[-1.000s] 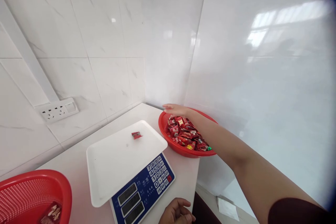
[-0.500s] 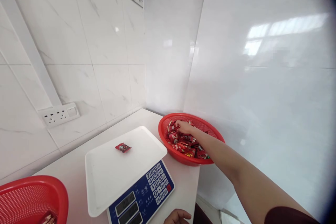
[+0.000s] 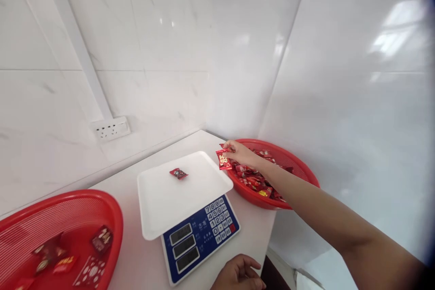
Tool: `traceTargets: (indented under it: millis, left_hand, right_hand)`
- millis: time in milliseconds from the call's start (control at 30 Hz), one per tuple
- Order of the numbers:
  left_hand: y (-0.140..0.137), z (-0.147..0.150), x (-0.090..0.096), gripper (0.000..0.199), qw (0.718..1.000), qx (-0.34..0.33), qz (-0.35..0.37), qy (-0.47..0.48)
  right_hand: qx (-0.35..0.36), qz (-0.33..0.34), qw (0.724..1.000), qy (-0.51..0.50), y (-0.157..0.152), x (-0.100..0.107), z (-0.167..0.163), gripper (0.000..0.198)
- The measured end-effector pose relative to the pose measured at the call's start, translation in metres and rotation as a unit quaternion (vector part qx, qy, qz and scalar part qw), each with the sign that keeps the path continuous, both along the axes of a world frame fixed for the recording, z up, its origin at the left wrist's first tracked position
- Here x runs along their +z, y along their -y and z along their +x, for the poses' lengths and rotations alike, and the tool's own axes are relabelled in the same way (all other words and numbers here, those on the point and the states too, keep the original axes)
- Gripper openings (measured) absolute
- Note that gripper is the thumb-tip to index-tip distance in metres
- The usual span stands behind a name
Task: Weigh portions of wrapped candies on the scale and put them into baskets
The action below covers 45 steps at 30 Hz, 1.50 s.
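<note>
My right hand (image 3: 239,153) is closed on a red wrapped candy (image 3: 224,160) at the near left rim of the right red basket (image 3: 302,163). The corner of another red packet shows behind its fingers. Below it in the basket lies a heap of red candy packets (image 3: 253,181). At the bottom edge, my left hand (image 3: 238,273) rests by the table's front edge, fingers loosely bent and apart, nothing visible in them. Between the baskets stands a blue and white digital scale (image 3: 204,235), with one dark red packet (image 3: 178,173) on its white pan (image 3: 159,204).
Another red basket (image 3: 113,217) stands at the lower left with several packets inside, among them a brown one (image 3: 102,239). White tiled walls meet behind the white table (image 3: 132,240). A power socket (image 3: 111,129) is on the left wall.
My right hand has come up out of the heap to the basket's left rim, with red candy in it. The view has turned left, showing more of the left basket.
</note>
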<state>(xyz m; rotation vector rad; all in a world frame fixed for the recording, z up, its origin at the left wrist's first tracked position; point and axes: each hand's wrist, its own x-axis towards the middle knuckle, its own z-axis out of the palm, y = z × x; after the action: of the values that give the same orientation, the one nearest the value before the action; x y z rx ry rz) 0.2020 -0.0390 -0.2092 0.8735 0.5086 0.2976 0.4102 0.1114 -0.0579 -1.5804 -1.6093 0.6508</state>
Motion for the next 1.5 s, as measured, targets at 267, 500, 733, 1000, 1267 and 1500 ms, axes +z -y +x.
traceTargets:
  millis: [267, 500, 733, 1000, 1267, 1500]
  left_hand:
    - [0.002, -0.004, 0.018, 0.061, 1.0, 0.001, -0.009, -0.001]
    - [0.001, -0.004, 0.019, 0.059, 1.0, 0.001, -0.004, -0.018]
    - [0.003, -0.002, 0.012, 0.052, 0.999, 0.027, 0.004, -0.018]
    - [-0.001, -0.002, 0.008, 0.049, 1.0, -0.003, 0.002, -0.028]
    - [-0.001, -0.003, 0.012, 0.052, 0.999, -0.002, -0.014, -0.03]
    - [-0.001, -0.003, 0.013, 0.048, 1.0, -0.003, -0.006, -0.03]
  right_hand:
    - [0.109, -0.05, 0.992, -0.034, -0.002, -0.015, -0.074, 0.013]
    - [0.101, -0.037, 0.992, 0.063, -0.001, -0.012, -0.073, 0.04]
    - [0.033, 0.008, 0.991, 0.132, 0.037, -0.002, -0.018, 0.039]
    - [-0.116, -0.144, 0.953, 0.24, 0.109, -0.004, 0.099, 0.05]
    - [-0.125, -0.203, 0.948, 0.212, 0.115, -0.034, 0.137, 0.076]
    - [-0.162, -0.21, 0.949, 0.168, 0.087, -0.051, 0.145, 0.077]
